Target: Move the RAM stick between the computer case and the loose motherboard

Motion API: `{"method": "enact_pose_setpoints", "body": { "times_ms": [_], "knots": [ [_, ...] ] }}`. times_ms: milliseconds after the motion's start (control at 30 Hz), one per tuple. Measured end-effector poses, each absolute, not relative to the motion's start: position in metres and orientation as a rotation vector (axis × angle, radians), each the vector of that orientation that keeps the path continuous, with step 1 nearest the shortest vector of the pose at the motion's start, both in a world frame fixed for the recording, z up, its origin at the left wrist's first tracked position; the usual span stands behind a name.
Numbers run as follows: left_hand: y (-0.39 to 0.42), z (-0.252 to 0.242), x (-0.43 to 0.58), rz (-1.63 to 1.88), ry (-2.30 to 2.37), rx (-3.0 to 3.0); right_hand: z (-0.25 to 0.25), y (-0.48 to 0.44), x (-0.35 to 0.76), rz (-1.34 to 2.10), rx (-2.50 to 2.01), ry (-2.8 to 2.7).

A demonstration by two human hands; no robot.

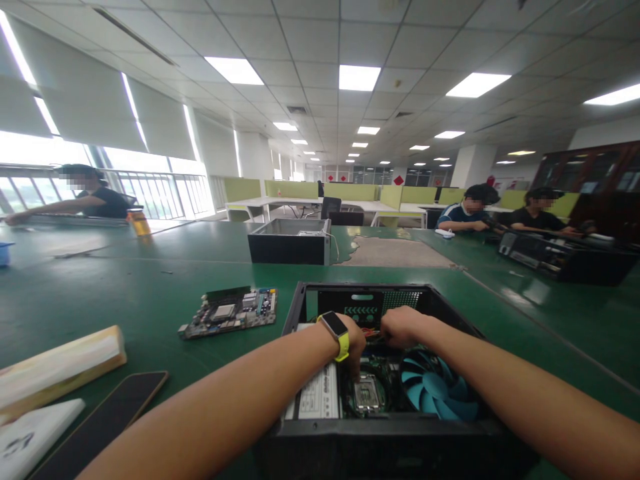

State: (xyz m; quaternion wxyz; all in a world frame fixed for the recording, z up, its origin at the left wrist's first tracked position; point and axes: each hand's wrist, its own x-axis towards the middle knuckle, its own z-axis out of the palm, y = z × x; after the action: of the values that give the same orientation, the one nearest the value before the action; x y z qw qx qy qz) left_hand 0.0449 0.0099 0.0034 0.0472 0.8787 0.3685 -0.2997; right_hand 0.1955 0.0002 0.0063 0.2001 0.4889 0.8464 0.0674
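Note:
An open black computer case [300,303] lies on the green table in front of me. Both my hands reach into it. My left hand [354,343], with a yellow-strapped watch on the wrist, points its fingers down at the motherboard beside the CPU socket [367,393]. My right hand [400,325] is curled near some orange and red wires at the back of the case; what it holds is hidden. A blue fan [433,390] sits under my right forearm, and a silver power supply [315,397] lies under my left forearm.
A loose motherboard [230,312] lies left of the case. A phone [105,420], a wooden block [60,367] and a white card [30,437] sit at the near left. Another open case [290,243] stands further back. Other people work at the far left and far right.

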Motion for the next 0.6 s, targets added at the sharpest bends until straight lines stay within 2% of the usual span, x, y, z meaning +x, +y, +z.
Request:
{"method": "enact_pose_setpoints", "body": {
  "times_ms": [233,467,600],
  "knots": [
    [0.0060,0.0087,0.0456,-0.999,1.085,2.718,0.0105,-0.0013,0.1940,0.189,1.370,2.360],
    [0.0115,0.0013,0.0442,-0.878,1.135,2.719,0.0097,-0.0024,0.1911,0.212,1.373,2.372],
    [0.0114,0.0015,0.0442,-0.969,1.104,2.703,0.0101,-0.0033,0.1902,0.245,1.312,2.382]
  ]
}}
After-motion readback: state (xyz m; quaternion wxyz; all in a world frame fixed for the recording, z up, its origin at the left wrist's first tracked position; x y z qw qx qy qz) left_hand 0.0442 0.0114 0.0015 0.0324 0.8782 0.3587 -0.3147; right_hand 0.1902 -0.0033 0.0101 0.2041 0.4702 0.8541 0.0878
